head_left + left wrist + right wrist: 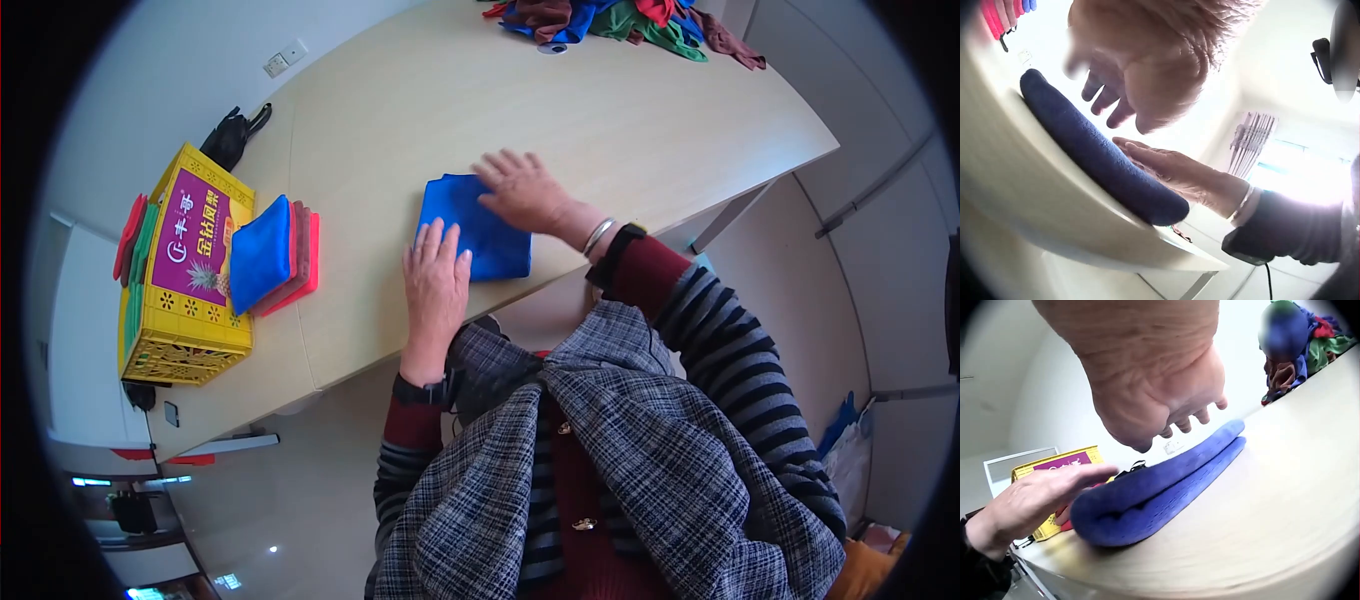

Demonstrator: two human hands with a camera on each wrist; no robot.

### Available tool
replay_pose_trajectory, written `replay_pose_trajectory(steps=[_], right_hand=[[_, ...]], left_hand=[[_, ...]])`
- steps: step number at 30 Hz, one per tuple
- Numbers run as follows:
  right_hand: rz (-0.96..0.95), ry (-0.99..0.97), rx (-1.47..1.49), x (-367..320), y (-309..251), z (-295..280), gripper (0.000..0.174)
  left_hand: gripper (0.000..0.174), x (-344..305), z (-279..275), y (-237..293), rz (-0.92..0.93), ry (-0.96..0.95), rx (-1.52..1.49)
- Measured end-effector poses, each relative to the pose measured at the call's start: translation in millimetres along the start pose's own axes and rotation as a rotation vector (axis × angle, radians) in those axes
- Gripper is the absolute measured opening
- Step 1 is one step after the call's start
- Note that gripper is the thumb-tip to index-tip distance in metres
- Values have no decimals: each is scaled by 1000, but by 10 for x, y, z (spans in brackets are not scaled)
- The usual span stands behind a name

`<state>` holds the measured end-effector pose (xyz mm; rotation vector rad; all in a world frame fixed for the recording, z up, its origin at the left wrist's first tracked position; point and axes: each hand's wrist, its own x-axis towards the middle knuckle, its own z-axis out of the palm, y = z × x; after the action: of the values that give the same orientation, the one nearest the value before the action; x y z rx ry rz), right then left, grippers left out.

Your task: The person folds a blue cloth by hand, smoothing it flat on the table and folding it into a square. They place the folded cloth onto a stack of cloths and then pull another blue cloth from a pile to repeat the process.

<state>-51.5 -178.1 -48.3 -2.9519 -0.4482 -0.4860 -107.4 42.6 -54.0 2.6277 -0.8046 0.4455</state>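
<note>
A blue cloth (490, 250), folded into a square pad, lies near the front edge of the table. In the right wrist view the folded cloth (1166, 484) shows two thick layers with a rounded fold at the left hand's side. My left hand (437, 272) is over the cloth's left side, fingers extended. Over its upper right corner is my right hand (525, 192), slightly blurred, with fingers spread. Both wrist views show the right palm (1154, 394) and left palm (1147, 56) facing down close above the cloth, neither gripping it.
Left of the cloth, a stack of folded cloths (262, 255), blue, brown and red, leans against a yellow crate (190, 345). Green and red cloths (140, 240) hang at the crate's far side. A black bag (230, 138) sits behind. Loose cloths (640, 22) are heaped at the back.
</note>
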Motion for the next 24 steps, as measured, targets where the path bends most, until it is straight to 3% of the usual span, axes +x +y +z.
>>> replay_pose_trajectory(steps=[5,9,12,18,24], right_hand=[[-244,20,102,81,-207,230,57],[-199,16,43,116,-88,313,56],[-49,-69,122,168,25,274,57],[-10,-106,137,69,-32,204,58],[22,-64,112,-29,-96,251,58]], left_hand=[[54,308,274,-165,-22,-46,93],[59,265,333,-174,-21,-22,76],[60,250,353,-176,-35,-32,80],[61,207,317,-126,-32,-13,112],[67,-87,247,303,143,21,105]])
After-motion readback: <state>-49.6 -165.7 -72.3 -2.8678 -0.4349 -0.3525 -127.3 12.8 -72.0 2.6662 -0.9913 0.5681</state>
